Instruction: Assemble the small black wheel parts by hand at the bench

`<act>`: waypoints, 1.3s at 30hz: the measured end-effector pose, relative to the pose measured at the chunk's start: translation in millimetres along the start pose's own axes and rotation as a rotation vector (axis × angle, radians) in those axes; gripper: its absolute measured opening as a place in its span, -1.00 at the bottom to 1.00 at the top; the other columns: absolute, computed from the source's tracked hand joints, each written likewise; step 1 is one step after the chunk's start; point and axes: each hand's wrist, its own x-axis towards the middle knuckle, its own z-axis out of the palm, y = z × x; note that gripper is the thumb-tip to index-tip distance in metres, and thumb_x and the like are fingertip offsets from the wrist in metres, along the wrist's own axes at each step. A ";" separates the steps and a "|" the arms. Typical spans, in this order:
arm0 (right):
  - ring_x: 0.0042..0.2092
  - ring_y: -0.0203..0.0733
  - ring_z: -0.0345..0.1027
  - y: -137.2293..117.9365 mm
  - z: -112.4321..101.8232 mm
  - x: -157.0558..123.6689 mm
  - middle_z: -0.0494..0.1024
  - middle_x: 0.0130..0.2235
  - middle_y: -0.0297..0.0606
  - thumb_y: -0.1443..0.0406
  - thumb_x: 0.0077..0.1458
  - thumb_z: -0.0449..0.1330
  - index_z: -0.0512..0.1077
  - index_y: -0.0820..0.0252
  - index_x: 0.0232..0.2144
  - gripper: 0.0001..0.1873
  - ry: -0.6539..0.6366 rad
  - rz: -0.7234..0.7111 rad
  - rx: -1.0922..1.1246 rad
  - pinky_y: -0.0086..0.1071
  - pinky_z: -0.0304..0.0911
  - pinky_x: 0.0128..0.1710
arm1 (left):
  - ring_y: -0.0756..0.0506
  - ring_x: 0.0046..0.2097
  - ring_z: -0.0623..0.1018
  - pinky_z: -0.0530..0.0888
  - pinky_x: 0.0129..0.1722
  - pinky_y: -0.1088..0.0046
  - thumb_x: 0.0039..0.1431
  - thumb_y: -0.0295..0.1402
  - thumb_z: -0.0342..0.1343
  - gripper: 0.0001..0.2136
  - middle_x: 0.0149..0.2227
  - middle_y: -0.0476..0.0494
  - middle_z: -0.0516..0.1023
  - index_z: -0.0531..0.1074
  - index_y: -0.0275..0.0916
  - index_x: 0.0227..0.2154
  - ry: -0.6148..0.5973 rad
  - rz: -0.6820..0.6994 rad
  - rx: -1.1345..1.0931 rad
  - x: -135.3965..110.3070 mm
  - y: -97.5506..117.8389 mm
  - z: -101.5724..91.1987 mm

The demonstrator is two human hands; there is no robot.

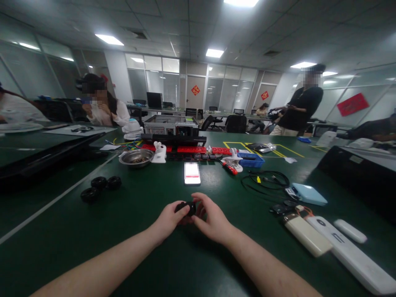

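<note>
Low over the green table [148,255], my left hand [169,218] is closed around a small black rounded object [191,208], thumb on top. Its exact kind cannot be made out. My right hand [213,216] is close against its right side, fingers curved and apart; whether a fingertip touches it is unclear. Several black ring-shaped coils [99,182] rest on the table to the left. Beyond my hands lies a phone [192,173] with a bright screen.
A metal bowl [136,158] of small parts, white clip stands [159,153], a red-handled tool [229,168] and a blue tray [252,160] stand further back. A black cable [266,181], light-blue box [309,194], cream power bank [306,235] and long white device [349,251] lie right.
</note>
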 end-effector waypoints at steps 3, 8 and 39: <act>-0.35 -0.32 0.25 4.9 1.5 4.8 0.28 -0.17 -0.27 0.41 -0.14 0.07 0.02 0.07 -0.01 -0.41 0.048 0.072 0.233 -0.41 0.22 -0.40 | -0.14 -0.24 0.47 0.38 -0.25 0.34 -0.11 -0.21 0.12 -0.69 -0.31 -0.12 0.48 0.35 -0.27 -0.30 0.117 0.110 0.201 -3.2 6.9 -0.8; -0.58 -0.36 0.17 14.2 2.0 12.8 0.29 -0.53 -0.37 0.17 0.05 -0.09 0.21 0.22 -0.38 -0.77 -0.029 0.353 0.375 -0.49 0.09 -0.64 | -0.15 -0.12 0.42 0.31 -0.10 0.29 -0.15 -0.28 0.17 -0.65 -0.19 -0.07 0.48 0.38 -0.15 -0.21 0.183 0.316 0.484 -4.8 7.4 -5.5; -0.49 -0.35 0.16 11.6 2.7 8.4 0.32 -0.54 -0.37 0.17 0.05 0.03 0.30 0.23 -0.52 -0.75 -0.061 0.219 -0.172 -0.48 0.03 -0.52 | -0.16 -0.22 0.47 0.36 -0.23 0.34 -0.18 -0.18 0.18 -0.60 -0.27 -0.12 0.51 0.40 -0.21 -0.22 0.041 0.201 0.468 3.2 -1.0 -12.5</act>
